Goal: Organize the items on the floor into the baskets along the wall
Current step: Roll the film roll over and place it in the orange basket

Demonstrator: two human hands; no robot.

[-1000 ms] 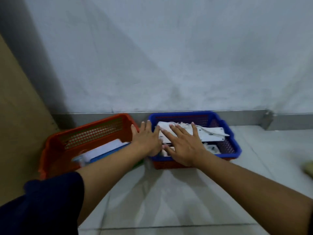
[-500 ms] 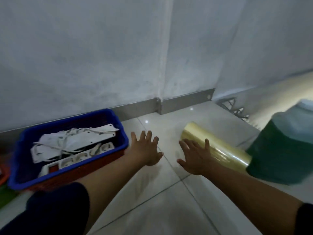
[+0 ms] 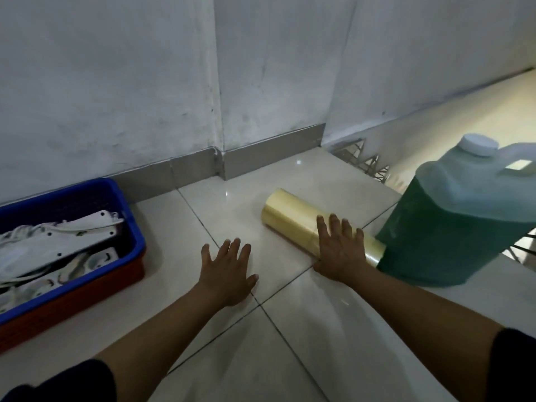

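A yellowish roll of clear film (image 3: 293, 220) lies on the tiled floor, its far end pointing at the wall. My right hand (image 3: 340, 249) lies flat on the roll's near end with fingers straight. My left hand (image 3: 227, 272) hovers spread over the bare tiles to the left of the roll, touching nothing I can see. At the left edge a blue basket (image 3: 132, 227) stacked on a red one (image 3: 87, 297) holds white power strips (image 3: 55, 243) with tangled cords.
A large green liquid-filled jug (image 3: 452, 224) with a white cap stands right against the roll's near end. A grey skirting (image 3: 272, 153) runs along the white wall, with a corner post behind the roll. A step edge drops off at the far right.
My view swung right, away from the baskets. Both hands left the blue basket; my right hand reached the film roll and now lies on it, my left hand trails over the floor.
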